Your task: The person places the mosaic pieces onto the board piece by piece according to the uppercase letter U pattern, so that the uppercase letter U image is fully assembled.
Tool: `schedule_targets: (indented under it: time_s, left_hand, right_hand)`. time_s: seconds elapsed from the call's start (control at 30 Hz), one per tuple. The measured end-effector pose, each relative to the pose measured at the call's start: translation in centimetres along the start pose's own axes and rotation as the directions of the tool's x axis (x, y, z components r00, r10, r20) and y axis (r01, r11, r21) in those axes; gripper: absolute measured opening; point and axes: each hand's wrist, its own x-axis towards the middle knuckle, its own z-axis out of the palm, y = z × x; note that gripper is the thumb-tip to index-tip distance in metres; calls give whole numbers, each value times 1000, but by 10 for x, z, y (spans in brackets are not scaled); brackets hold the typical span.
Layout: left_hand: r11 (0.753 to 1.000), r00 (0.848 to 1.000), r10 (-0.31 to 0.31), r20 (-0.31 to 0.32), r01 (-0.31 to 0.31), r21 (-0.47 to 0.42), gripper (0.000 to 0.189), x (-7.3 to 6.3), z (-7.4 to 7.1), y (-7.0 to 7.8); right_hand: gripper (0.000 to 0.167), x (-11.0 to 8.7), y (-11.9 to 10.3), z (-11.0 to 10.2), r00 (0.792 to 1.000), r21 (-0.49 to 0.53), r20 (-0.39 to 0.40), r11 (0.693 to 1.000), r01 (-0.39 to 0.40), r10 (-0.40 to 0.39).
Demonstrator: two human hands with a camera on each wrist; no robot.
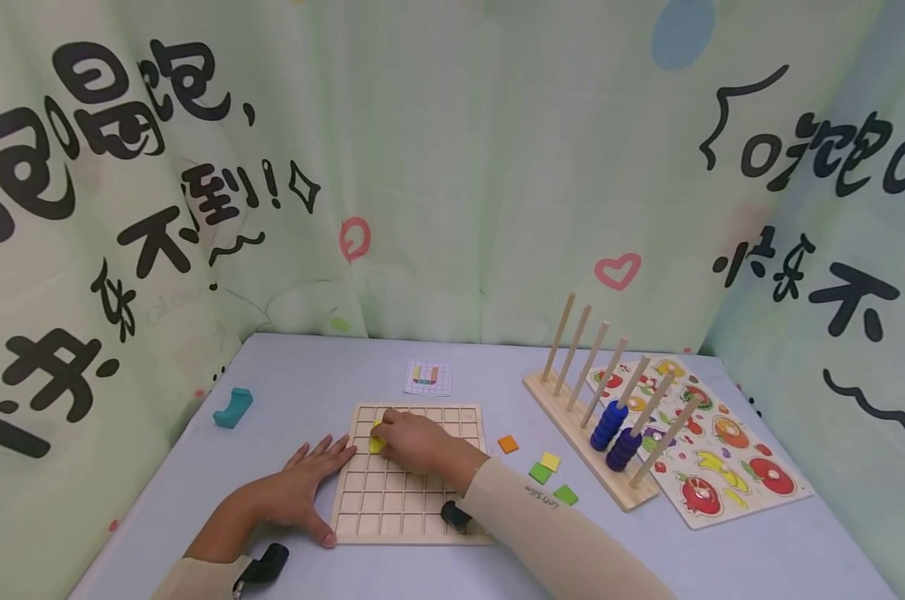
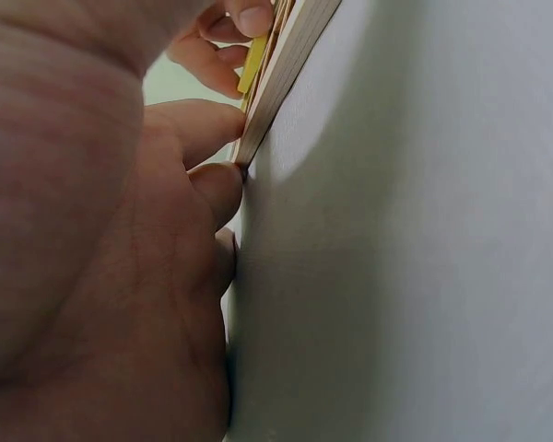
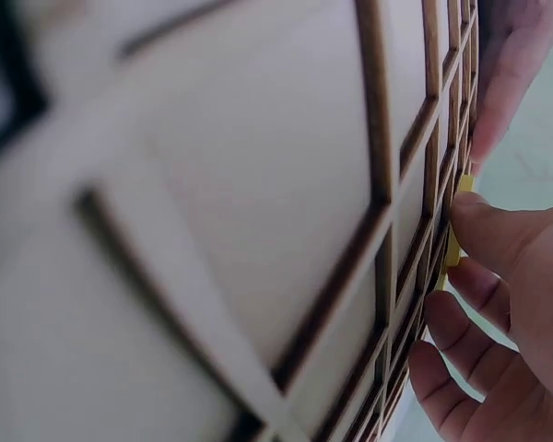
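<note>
A square wooden board [image 1: 362, 504] with a raised grid lies on the table. My right hand [image 1: 424, 443] reaches over its upper left part. Thumb and fingers there pinch a yellow square tile [image 3: 454, 244] close against the grid; yellow [image 1: 376, 447] also shows just below the fingertips in the head view. Spread along the board's left edge, my left hand [image 1: 300, 490] has its thumb at the lower left corner and its fingertips near the upper left side. In the left wrist view its fingers touch the board's side.
Right of the board lie an orange tile [image 1: 508, 444], a yellow tile [image 1: 550, 462] and two green tiles [image 1: 540, 472]. Behind it is a pattern card [image 1: 427, 378]. A peg stand [image 1: 556, 398] with blue and purple rings, a fruit board [image 1: 698, 464] and a teal curved block [image 1: 233, 408] stand farther out.
</note>
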Motion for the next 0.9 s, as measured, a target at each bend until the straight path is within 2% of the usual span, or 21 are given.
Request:
schedule_targets:
  time_s: [0.4,0.9]
  left_hand:
    - [1000,1000,10,-1,-10,-18,128,-2,-3,4]
    - [1000,1000,6,1,-6,1,130,1,1,-2]
  right_hand:
    - [34,-2,-2,-3,1000,-3,-10,1000,-5,5]
    - [36,-4,-2,-1,999,36,4,999,-36,36]
